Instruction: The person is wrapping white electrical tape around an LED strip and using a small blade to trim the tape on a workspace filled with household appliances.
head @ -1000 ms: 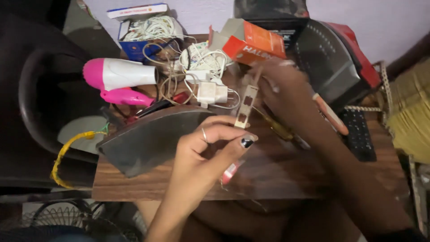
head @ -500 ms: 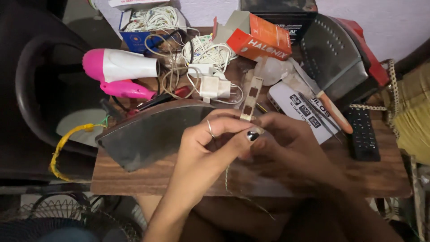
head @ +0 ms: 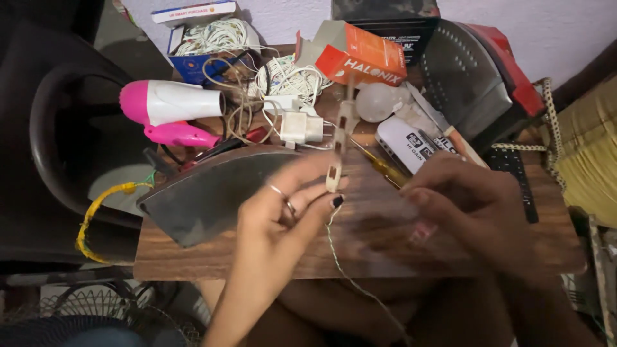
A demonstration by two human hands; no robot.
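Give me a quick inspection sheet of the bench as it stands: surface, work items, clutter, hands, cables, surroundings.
Surface: wooden table, crowded along the back, bare wood at the front.
Work items: pale slotted strip held upright; thin twisted wire hangs from its lower end.
Clutter: pink and white hair dryer, dark iron soleplate, white adapter, orange carton, bulb, second iron, remote.
Hands: left hand pinches the strip; right hand blurred, grip unclear.
Cables: white cord bundle; more in the blue box.
Surroundings: black chair, fan grille.
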